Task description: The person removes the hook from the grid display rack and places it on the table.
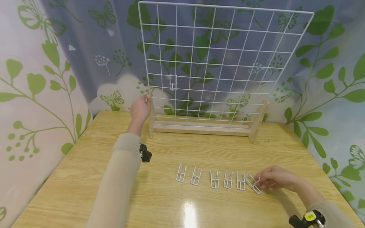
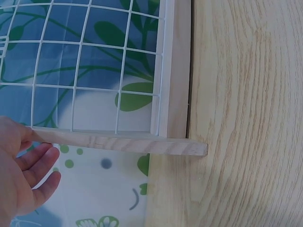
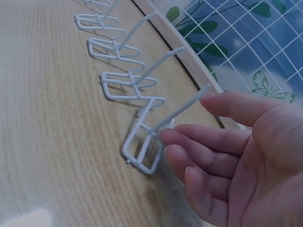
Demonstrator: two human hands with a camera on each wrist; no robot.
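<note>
My left hand grips the top end of the left wooden post of a stand that holds a white wire grid panel upright. In the left wrist view the other fingers curl loosely below the post. My right hand is at the rightmost white wire hook, thumb tip by the end of its prong and fingertips at its frame, with a gap between thumb and fingers. That hook lies slanted and overlaps the neighbouring hook. One wire hook hangs on the grid, left of its middle.
Several more white wire hooks lie in a row on the wooden table. The stand's wooden base bar runs along the back. Behind and beside the table hangs a leaf-patterned curtain.
</note>
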